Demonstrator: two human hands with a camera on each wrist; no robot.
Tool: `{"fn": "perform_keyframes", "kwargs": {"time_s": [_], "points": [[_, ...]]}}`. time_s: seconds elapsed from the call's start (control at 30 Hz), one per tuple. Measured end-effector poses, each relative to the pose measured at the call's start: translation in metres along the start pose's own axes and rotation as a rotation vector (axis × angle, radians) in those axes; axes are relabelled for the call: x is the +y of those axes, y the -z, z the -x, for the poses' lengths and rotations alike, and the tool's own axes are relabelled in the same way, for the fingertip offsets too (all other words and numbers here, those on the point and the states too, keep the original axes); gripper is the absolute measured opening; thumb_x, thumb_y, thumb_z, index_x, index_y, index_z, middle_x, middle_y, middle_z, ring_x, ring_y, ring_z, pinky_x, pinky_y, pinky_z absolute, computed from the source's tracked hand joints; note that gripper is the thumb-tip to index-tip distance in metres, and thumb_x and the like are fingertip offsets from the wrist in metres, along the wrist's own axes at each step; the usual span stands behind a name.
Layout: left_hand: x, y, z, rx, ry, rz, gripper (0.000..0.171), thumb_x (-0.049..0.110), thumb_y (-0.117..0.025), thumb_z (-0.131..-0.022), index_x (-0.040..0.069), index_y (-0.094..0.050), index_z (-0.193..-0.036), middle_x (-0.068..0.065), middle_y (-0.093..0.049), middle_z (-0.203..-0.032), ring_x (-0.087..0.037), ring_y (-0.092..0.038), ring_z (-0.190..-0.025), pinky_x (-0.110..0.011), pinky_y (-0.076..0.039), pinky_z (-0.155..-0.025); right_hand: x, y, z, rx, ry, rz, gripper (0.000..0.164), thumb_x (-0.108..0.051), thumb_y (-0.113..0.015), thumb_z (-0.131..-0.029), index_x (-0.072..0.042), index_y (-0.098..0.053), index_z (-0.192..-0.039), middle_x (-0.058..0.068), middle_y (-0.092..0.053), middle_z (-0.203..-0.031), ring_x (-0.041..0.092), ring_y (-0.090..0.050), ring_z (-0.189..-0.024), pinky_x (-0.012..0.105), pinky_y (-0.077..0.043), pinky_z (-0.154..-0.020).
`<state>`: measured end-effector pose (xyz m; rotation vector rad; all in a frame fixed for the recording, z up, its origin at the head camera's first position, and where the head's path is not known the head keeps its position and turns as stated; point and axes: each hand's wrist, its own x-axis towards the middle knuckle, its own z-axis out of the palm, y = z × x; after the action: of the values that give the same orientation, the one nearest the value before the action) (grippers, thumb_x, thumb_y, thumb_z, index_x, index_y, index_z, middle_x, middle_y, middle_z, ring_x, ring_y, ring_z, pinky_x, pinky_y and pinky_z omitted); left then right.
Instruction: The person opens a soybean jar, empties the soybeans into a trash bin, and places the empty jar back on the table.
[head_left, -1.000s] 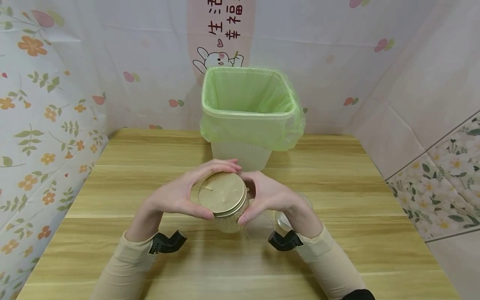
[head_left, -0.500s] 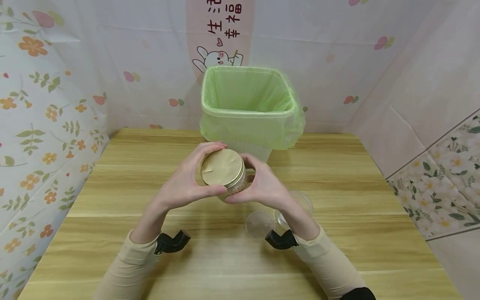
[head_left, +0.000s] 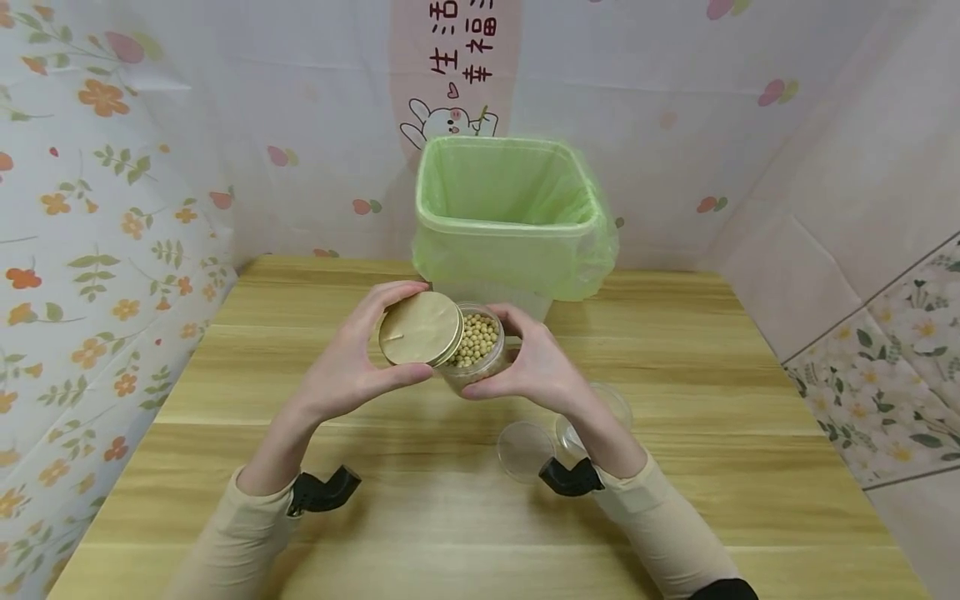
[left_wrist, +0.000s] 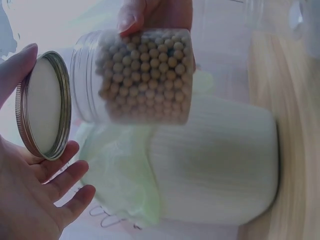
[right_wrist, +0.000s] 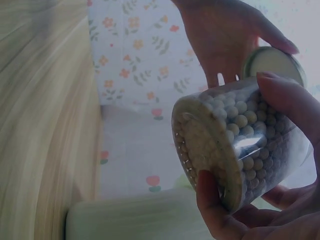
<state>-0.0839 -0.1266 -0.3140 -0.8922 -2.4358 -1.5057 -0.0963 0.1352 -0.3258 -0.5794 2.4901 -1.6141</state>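
Between thumb and fingers my left hand (head_left: pixel 345 367) holds a gold screw lid (head_left: pixel 420 327), its white inner face showing in the left wrist view. The lid is off the jar and overlaps part of its mouth as seen from the head. My right hand (head_left: pixel 536 358) grips the clear jar (left_wrist: pixel 82 75), which is full of small beige balls (head_left: pixel 476 340). In the right wrist view the jar's base (right_wrist: pixel 205 155) faces the camera, with the thumb on the side and a finger at the base. Both hands are raised above the table.
A bin (head_left: pixel 502 227) lined with a green bag stands just behind the hands. On the wooden table (head_left: pixel 420 517) lie a clear disc (head_left: pixel 526 451) and a clear round container (head_left: pixel 611 408), partly hidden by the right forearm. Patterned cloth walls surround the table.
The jar and lid rose from lower over the table toward the bin. The lid then came off to the left, exposing the balls inside. The disc and container stayed put.
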Motion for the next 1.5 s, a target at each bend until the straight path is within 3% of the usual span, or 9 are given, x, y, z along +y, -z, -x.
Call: {"fn": "perform_keyframes", "kwargs": {"time_s": [0.23,0.53,0.73,1.0,1.27,1.5], "points": [[-0.008,0.006,0.012,0.031,0.081,-0.047,0.086,0.015,-0.089,-0.079,0.022,-0.045,-0.152,0.002,-0.048,-0.153,-0.011,-0.044,-0.141,-0.018,-0.031,-0.116,0.005,0.008,0.004,0.024,-0.010,0.018,0.086,-0.016,-0.099,-0.060,-0.016,-0.058,-0.136,0.003,-0.067,-0.127,0.025,-0.065,-0.116,0.041,-0.056,-0.095],[-0.030,0.008,0.026,0.020,0.179,-0.101,0.081,0.022,-0.087,-0.082,0.018,-0.046,-0.152,-0.003,-0.048,-0.153,-0.023,-0.045,-0.142,-0.053,-0.033,-0.118,0.007,0.021,0.009,0.032,-0.029,-0.029,0.086,-0.012,-0.098,-0.062,-0.016,-0.057,-0.137,0.004,-0.064,-0.130,0.029,-0.064,-0.116,0.038,-0.059,-0.088],[-0.048,-0.006,0.031,-0.054,0.230,-0.153,0.087,0.031,-0.089,-0.080,0.014,-0.044,-0.152,-0.006,-0.047,-0.155,-0.029,-0.044,-0.144,-0.054,-0.036,-0.118,0.002,0.031,0.012,0.057,-0.051,-0.019,0.090,-0.010,-0.097,-0.062,-0.011,-0.054,-0.140,0.007,-0.063,-0.133,0.029,-0.063,-0.118,0.035,-0.059,-0.089],[-0.068,-0.024,0.034,-0.133,0.269,-0.207,0.090,0.033,-0.090,-0.078,0.006,-0.045,-0.152,-0.015,-0.047,-0.156,-0.039,-0.043,-0.146,-0.062,-0.036,-0.119,-0.007,0.048,0.019,0.081,-0.080,0.012,0.090,-0.013,-0.098,-0.063,-0.014,-0.052,-0.140,0.007,-0.062,-0.132,0.032,-0.067,-0.116,0.038,-0.060,-0.089],[-0.092,-0.037,0.038,-0.215,0.293,-0.272,0.093,0.038,-0.091,-0.076,0.005,-0.046,-0.151,-0.019,-0.045,-0.159,-0.045,-0.039,-0.148,-0.070,-0.033,-0.117,-0.021,0.068,0.023,0.131,-0.080,0.040,0.090,-0.010,-0.097,-0.065,-0.010,-0.049,-0.142,0.010,-0.059,-0.135,0.032,-0.068,-0.115,0.029,-0.061,-0.086],[-0.103,-0.047,0.043,-0.283,0.243,-0.328,0.093,0.046,-0.089,-0.074,0.004,-0.051,-0.148,-0.020,-0.049,-0.156,-0.046,-0.042,-0.146,-0.070,-0.033,-0.117,-0.036,0.086,0.028,0.195,-0.061,0.080,0.088,-0.011,-0.097,-0.067,-0.011,-0.050,-0.141,0.010,-0.060,-0.132,0.026,-0.066,-0.114,0.023,-0.060,-0.084]]}}
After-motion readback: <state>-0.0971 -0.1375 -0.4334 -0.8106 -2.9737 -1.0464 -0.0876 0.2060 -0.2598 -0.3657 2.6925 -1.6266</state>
